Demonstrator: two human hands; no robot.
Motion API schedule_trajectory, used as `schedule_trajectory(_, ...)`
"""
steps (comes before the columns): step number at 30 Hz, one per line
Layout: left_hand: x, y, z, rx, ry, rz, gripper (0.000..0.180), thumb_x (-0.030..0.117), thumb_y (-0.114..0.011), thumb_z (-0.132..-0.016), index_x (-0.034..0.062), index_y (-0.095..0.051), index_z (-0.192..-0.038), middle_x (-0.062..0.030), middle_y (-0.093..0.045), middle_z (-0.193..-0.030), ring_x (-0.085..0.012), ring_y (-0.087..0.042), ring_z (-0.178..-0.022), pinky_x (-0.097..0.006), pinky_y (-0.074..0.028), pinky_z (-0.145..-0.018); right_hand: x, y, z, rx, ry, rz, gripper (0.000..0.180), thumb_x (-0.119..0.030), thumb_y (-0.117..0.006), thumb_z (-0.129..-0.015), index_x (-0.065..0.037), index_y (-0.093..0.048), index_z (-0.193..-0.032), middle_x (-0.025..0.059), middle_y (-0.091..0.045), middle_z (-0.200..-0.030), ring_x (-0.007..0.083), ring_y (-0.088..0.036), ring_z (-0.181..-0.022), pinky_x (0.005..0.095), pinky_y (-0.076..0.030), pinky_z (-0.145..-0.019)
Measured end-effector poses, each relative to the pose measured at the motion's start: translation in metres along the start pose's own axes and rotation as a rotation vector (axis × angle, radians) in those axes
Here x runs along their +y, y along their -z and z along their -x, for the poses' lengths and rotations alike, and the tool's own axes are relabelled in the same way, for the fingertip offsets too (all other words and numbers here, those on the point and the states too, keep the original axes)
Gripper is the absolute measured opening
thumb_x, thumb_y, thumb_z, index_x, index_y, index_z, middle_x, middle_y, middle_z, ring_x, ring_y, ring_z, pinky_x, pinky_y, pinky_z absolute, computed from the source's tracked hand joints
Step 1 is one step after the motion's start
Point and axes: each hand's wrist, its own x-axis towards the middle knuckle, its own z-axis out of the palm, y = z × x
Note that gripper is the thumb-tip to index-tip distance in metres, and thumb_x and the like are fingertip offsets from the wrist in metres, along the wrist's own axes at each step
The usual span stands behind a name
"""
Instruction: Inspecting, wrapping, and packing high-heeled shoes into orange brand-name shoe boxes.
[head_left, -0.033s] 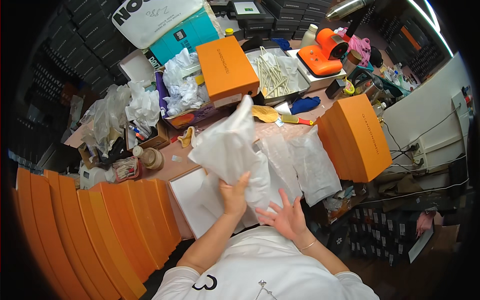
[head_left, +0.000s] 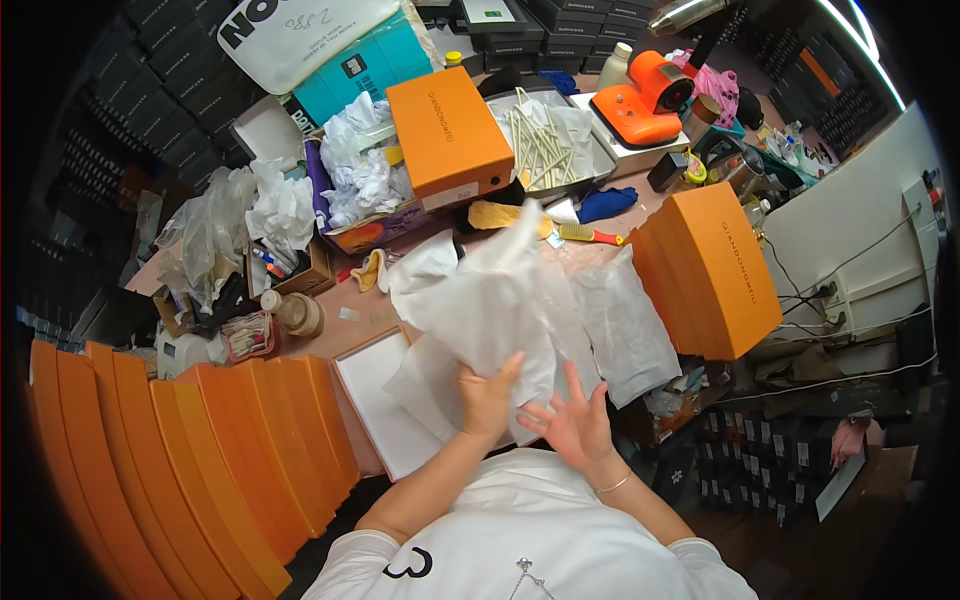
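Orange boxes (head_left: pixel 230 450): a long row of them, standing by the person's left forearm.
Open white box (head_left: pixel 374 402): on the table, just left of the left hand; loose white sheeting hangs over its right part.
White wrapping (head_left: pixel 490 310): up in front of the chest, its long axis running from the hands away toward the far side of the table, peak leaning a little right; I can't tell if anything is inside.
Left hand (head_left: pixel 487 400): the nearer one, pinching the wrapping's near end, thumb on top, fingers mostly hidden.
Right hand (head_left: pixel 578 420): palm up, fingers spread, just beside the wrapping's lower right edge; whether they touch, I can't tell.
White pouch (head_left: pixel 627 325): lying flat beyond the right hand.
Orange stack (head_left: pixel 700 270): right of the pouch.
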Motion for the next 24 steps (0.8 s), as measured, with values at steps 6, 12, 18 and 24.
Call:
schedule_trajectory(6,0.01,0.039,0.033,-0.362,-0.615,-0.96,0.082,0.019,-0.081,-0.072,0.0025,-0.039,-0.14,-0.0234,-0.039,-0.139,-0.0343,-0.038,-0.13,-0.041,-0.033,-0.107,-0.053,0.02,-0.003,0.366,0.538,0.421,0.057,-0.026,-0.059,-0.094,0.004,-0.036,-0.137,0.0153,-0.05,-0.133,0.0281,-0.051,-0.122,0.0413,-0.042,-0.104)
schedule_trajectory(12,-0.042,0.2,-0.006,0.311,0.212,-0.727,0.065,0.016,-0.075,-0.08,-0.0035,-0.043,-0.133,-0.02,-0.052,-0.128,-0.0262,-0.052,-0.115,-0.034,-0.039,-0.099,-0.046,0.055,-0.065,0.018,-0.035,1.402,0.041,-0.02,-0.067,-0.085,0.006,-0.056,-0.116,0.0178,-0.065,-0.105,0.0266,-0.064,-0.098,0.0361,-0.049,-0.084)
schedule_trajectory(18,0.018,0.187,-0.001,0.192,0.242,-0.039,0.023,0.011,-0.062,-0.09,-0.0027,-0.061,-0.108,-0.0094,-0.066,-0.101,-0.0168,-0.063,-0.087,-0.033,-0.05,-0.078,0.02,0.126,-0.104,-0.086,-0.025,1.921,0.037,-0.028,-0.068,-0.082,0.004,-0.06,-0.099,0.0262,-0.061,-0.097,0.043,-0.059,-0.093,0.0464,-0.047,-0.081)
schedule_trajectory(24,0.057,0.11,-0.013,-0.205,0.441,0.115,0.025,0.015,-0.059,-0.093,-0.0011,-0.059,-0.112,-0.0119,-0.065,-0.106,-0.0226,-0.063,-0.101,-0.04,-0.048,-0.092,0.04,0.116,-0.096,-0.209,0.079,2.329,0.031,-0.022,-0.063,-0.08,0.0,-0.061,-0.102,0.0196,-0.06,-0.099,0.0382,-0.057,-0.097,0.0452,-0.046,-0.08)
